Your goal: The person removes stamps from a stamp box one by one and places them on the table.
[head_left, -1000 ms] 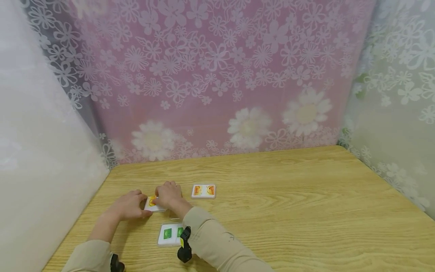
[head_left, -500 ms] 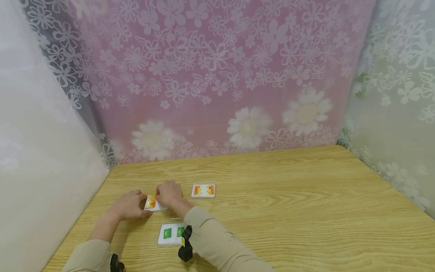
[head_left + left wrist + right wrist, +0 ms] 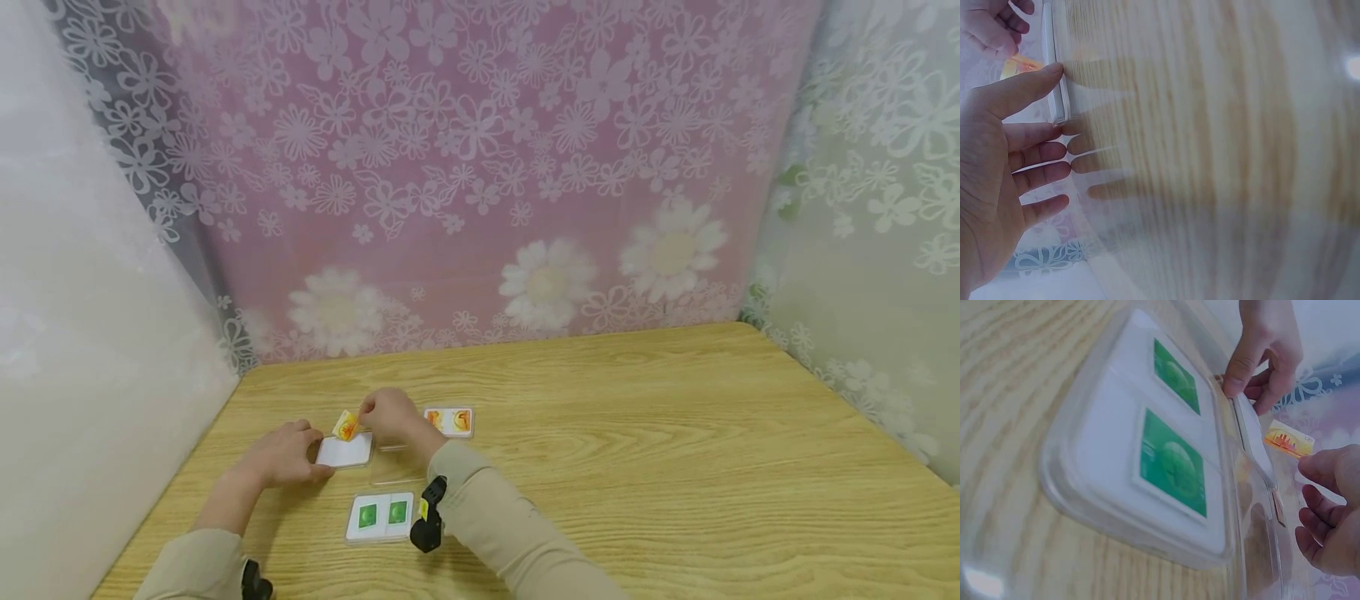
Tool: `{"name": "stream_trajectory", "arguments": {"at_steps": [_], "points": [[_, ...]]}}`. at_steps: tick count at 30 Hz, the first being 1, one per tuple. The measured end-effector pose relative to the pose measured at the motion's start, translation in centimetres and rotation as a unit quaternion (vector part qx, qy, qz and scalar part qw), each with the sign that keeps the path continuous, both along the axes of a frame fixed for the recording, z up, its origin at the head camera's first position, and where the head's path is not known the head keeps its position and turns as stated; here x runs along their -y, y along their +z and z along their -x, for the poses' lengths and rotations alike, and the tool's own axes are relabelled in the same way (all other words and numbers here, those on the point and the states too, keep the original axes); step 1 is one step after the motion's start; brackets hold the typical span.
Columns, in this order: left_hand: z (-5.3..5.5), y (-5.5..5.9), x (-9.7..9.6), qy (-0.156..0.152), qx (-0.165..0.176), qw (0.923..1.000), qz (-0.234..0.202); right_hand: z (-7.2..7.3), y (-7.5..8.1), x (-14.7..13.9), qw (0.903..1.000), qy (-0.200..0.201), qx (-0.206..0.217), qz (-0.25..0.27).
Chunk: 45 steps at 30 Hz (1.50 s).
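Note:
In the head view my right hand [image 3: 392, 414] pinches a small orange and yellow stamp [image 3: 346, 426] between thumb and finger. The stamp is raised and tilted above the far edge of a flat case with a white insert [image 3: 347, 451]. My left hand [image 3: 283, 454] holds this case at its left end, with thumb and index finger on its edges and the other fingers extended. The right wrist view shows the stamp [image 3: 1288, 440] gripped by one edge. A clear plastic lid [image 3: 397, 472] lies on the table just right of the white case.
Nearer to me lies a clear case with two green stamps [image 3: 378, 516]. Another case with orange stamps [image 3: 452, 422] is behind my right hand, partly covered by it. The wooden table [image 3: 637, 442] meets flowered curtains at the back and right.
My right hand has lifted the orange stamp off the white insert and moved slightly away and to the right. The clear lid and both green stamps have come into view. My left hand stays put.

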<state>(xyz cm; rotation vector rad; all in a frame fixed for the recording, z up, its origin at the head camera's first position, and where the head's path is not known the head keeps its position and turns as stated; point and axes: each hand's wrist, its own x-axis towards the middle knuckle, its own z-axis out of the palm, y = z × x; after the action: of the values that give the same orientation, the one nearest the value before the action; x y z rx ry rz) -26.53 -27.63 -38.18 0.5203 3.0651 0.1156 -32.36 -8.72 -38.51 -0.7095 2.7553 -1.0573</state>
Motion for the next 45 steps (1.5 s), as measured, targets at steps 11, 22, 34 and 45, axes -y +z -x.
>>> {"name": "stream_trajectory", "arguments": {"at_steps": [11, 22, 34, 45], "points": [[0.0, 0.0, 0.0, 0.008, 0.014, 0.9999, 0.004, 1.2, -0.2, -1.3, 0.9934, -0.107, 0.005, 0.04], [-0.2, 0.1, 0.0, 0.002, 0.006, 1.0, 0.006, 2.2, -0.9, -2.9, 0.986, -0.165, 0.006, 0.021], [-0.2, 0.2, -0.2, 0.007, 0.004, 0.9999, 0.011, 2.5, -1.1, -3.7, 0.9739, -0.214, -0.007, -0.074], [-0.1, 0.1, -0.1, 0.008, 0.005, 0.9999, 0.01, 2.6, -1.3, -3.7, 0.974, -0.208, -0.011, -0.088]]}}
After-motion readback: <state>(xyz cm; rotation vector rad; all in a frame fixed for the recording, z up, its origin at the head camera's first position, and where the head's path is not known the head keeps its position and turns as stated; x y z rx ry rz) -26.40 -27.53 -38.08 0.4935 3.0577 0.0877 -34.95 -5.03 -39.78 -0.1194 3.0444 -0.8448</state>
